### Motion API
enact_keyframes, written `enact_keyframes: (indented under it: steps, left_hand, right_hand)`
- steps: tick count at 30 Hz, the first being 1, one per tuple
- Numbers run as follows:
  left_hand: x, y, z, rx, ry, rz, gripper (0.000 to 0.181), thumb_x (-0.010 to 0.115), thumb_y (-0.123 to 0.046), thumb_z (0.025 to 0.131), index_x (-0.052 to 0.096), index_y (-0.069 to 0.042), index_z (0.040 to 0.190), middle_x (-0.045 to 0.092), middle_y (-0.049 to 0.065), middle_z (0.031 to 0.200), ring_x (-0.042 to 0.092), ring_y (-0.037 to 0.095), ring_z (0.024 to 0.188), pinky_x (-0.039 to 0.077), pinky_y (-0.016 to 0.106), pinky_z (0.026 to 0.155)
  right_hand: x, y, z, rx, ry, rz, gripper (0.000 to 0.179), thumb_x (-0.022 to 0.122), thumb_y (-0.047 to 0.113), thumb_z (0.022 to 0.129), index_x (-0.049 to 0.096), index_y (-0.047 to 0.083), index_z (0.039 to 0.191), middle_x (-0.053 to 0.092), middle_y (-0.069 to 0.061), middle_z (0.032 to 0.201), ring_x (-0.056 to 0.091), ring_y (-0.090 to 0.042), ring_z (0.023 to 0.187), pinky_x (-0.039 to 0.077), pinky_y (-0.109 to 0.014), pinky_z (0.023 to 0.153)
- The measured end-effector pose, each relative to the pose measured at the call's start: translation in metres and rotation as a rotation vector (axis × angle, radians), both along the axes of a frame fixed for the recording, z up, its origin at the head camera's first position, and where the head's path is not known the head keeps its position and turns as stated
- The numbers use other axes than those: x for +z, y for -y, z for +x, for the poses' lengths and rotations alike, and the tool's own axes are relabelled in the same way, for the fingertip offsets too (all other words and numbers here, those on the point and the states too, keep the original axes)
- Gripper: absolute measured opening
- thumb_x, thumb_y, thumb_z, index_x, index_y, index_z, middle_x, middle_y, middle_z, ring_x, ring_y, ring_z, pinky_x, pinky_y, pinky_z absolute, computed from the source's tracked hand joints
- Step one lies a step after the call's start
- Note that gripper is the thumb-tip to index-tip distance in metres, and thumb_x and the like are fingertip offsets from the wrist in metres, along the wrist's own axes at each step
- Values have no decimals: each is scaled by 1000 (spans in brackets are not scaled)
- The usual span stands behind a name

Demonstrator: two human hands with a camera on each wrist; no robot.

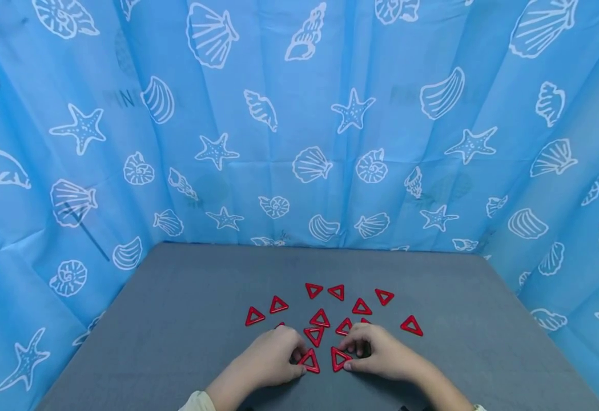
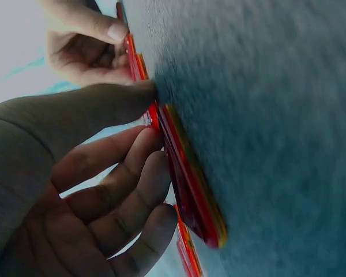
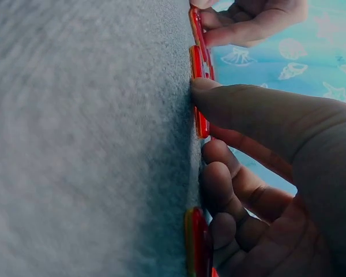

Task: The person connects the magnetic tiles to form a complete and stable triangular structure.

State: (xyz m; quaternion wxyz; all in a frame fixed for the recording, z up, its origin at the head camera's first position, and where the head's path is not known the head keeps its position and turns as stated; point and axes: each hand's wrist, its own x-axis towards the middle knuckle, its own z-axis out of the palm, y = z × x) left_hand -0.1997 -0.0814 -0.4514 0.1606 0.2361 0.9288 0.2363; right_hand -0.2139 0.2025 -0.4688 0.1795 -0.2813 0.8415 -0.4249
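Two red, open-centred triangle tiles lie side by side near the front of the grey table. My left hand [image 1: 272, 357] pinches the left triangle [image 1: 316, 368] by its outer edge, thumb in front and fingertips behind. The right triangle [image 1: 334, 358] is pinched by my right hand [image 1: 381, 353] between thumb and curled fingers. A narrow gap separates the two tiles. In the left wrist view, another triangle [image 2: 190, 184] lies beside the fingers, its yellowish underside edge showing. A further triangle [image 3: 197, 242] sits below the fingertips in the right wrist view.
Several more red triangles are scattered behind the hands, including a touching pair, one tile [image 1: 313, 335] below another [image 1: 320, 318]. A lone triangle [image 1: 411, 326] lies far right, another [image 1: 254, 316] far left. A blue shell-patterned curtain [image 1: 299, 188] surrounds the grey table [image 1: 201, 285].
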Motion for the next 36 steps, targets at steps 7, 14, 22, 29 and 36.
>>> enact_keyframes:
  steps: [7,14,22,29,36]
  left_hand:
    - [-1,-6,3,-20,-2,17,15,88,-23,89,82,-17,101,65,-15,82,56,-2,74,52,24,69]
    - [0,-9,8,-55,7,52,12,88,-18,89,82,-16,99,64,-15,78,57,-2,71,51,21,67]
    - [0,-8,9,-74,-1,76,10,87,-17,89,82,-14,97,62,-14,75,56,-1,68,50,21,64]
    - [-2,-4,6,-88,53,113,9,86,-17,91,82,-15,98,63,-15,76,57,-1,68,51,21,65]
    - [-6,-3,3,-105,49,123,5,85,-18,92,81,-16,95,63,-15,75,57,-1,67,50,21,64]
  right_hand:
    - [1,11,4,41,-18,22,23,83,24,93,81,18,116,65,0,98,61,-12,82,50,-25,71]
    - [4,22,11,62,-21,49,23,84,22,92,80,20,115,65,5,96,60,-8,80,51,-24,69]
    - [3,21,11,44,-52,44,17,83,24,94,79,19,109,66,5,97,60,-4,79,52,-24,70]
    - [3,20,11,68,-51,26,17,81,26,95,75,21,110,67,7,95,62,-2,78,53,-24,71]
    - [1,20,14,99,11,-88,20,77,23,99,75,14,117,71,5,92,64,-3,78,55,-24,70]
